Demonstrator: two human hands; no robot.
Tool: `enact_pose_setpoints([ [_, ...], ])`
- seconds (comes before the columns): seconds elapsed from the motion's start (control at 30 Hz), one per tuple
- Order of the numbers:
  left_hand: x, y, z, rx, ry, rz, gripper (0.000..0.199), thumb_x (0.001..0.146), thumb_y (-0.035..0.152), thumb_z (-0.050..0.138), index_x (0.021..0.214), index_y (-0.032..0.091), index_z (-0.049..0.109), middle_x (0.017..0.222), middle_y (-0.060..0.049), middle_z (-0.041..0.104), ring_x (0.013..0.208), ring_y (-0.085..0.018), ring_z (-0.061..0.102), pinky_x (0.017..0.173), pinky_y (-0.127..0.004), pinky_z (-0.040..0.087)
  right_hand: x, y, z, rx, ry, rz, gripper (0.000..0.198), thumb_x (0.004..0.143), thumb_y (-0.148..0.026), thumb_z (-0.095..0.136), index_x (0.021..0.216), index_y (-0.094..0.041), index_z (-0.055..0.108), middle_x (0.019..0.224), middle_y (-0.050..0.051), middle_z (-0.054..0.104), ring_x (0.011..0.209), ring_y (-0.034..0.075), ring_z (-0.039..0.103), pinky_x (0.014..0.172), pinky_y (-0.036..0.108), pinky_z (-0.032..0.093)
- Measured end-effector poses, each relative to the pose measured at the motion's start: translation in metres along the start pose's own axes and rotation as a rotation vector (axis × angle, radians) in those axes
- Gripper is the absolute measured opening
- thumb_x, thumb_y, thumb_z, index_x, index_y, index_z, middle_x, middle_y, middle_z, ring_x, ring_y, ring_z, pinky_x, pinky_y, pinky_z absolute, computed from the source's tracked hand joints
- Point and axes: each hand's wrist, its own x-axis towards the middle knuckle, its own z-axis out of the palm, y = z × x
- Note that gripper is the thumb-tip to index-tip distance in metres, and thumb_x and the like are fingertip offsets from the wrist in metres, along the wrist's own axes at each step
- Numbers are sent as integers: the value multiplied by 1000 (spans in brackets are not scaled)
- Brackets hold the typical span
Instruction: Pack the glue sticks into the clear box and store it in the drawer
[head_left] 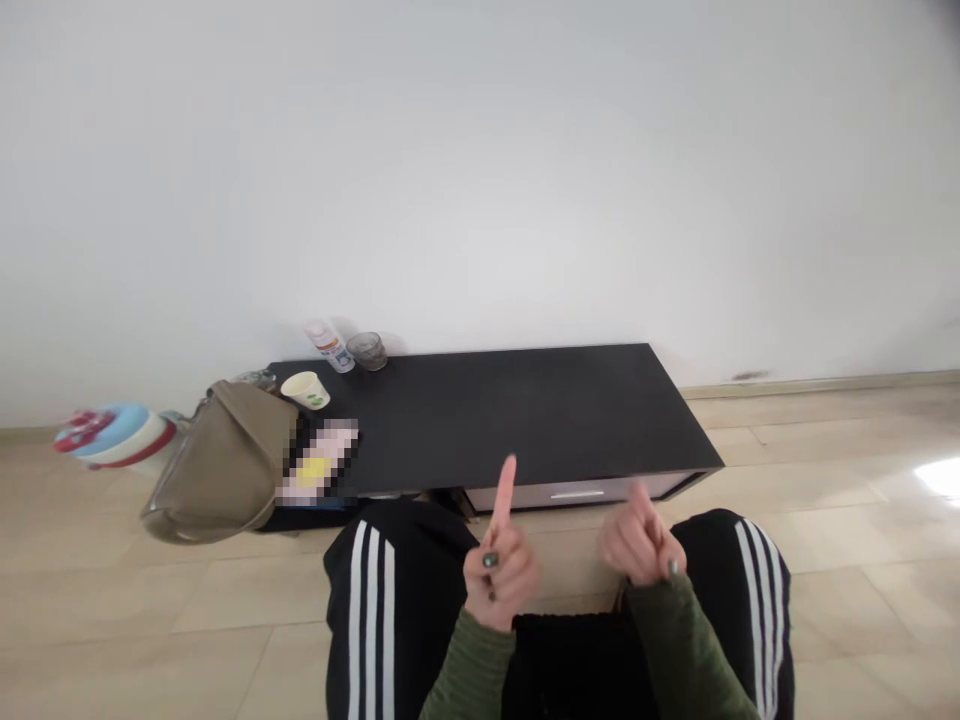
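Note:
My left hand [501, 575] is raised over my lap, its index finger stretched upward and the other fingers curled into the palm. A dark, shiny spot shows on the thumb, probably a painted nail. My right hand [641, 540] is held up beside it, slightly smeared by motion. Its index finger also sticks out, while the rest are folded in. Neither hand holds anything that I can see, and they are apart from each other. Nearest to both is the low black cabinet [517, 410], whose front edge lies just beyond the fingertips.
On the cabinet's left end are a paper cup [305, 390], a glass bowl [367, 351], a white bottle [330, 346], a blurred-out packet [319, 465] and a taupe bag [229, 465]. A round blue-lidded box [120, 438] is further left. A white wall [525, 180] rises behind.

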Motion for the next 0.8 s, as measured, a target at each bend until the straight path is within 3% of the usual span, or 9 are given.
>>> enact_pose_setpoints([
  [0.07,12,3,6,28,137,86,83,70,38,71,148,34,42,47,15,15,37,-5,-2,28,-15,14,19,10,6,232,96,-175,79,71,-35,81,144,-37,49,46,-15,33,35,5,25,39,17,24],
  [0.13,22,6,7,70,191,114,83,72,35,67,150,33,40,48,14,15,36,-6,3,29,-15,20,33,18,9,309,127,-158,83,77,-24,74,150,-37,39,50,-14,28,38,5,21,40,15,24],
  [0.2,25,7,5,64,167,130,84,72,30,66,151,32,39,49,13,16,36,-6,6,30,-15,24,38,23,10,311,132,-91,87,77,-17,72,153,-38,34,53,-14,25,40,6,19,40,15,25],
  [0.37,14,6,-2,62,67,129,83,73,25,69,150,36,38,54,13,14,38,-4,3,31,-12,15,18,30,-4,319,176,-57,87,79,-17,70,154,-38,31,53,-14,23,42,7,20,41,16,25],
  [0.47,2,12,-2,196,156,151,77,78,25,69,149,35,41,58,12,24,40,-4,10,36,-13,20,8,43,-30,323,270,-9,76,80,-17,69,149,-34,41,54,-13,31,45,7,29,41,14,27],
  [0.57,-22,31,-2,552,389,227,54,84,29,65,137,26,56,64,8,40,46,-5,29,45,-18,33,8,64,-70,290,528,153,49,82,-18,65,130,-25,58,59,-9,44,50,7,41,41,12,28],
  [0.67,-56,62,-1,1218,621,398,28,89,34,59,111,20,70,83,-2,62,71,-14,56,69,-26,49,14,88,-111,148,911,367,14,87,-16,57,99,-17,63,68,-3,56,52,7,48,40,13,29],
  [0.73,-78,85,-4,1582,755,610,27,91,35,53,107,21,71,103,-7,67,97,-22,61,94,-36,48,19,102,-133,90,1018,419,8,90,-14,52,87,-17,59,71,-1,59,51,6,49,39,13,30],
  [0.8,-93,103,-14,1766,884,731,32,94,35,48,113,21,68,120,-9,65,116,-26,57,107,-43,42,25,113,-148,53,1066,436,12,92,-14,48,83,-17,55,71,0,60,49,6,50,40,13,32],
])
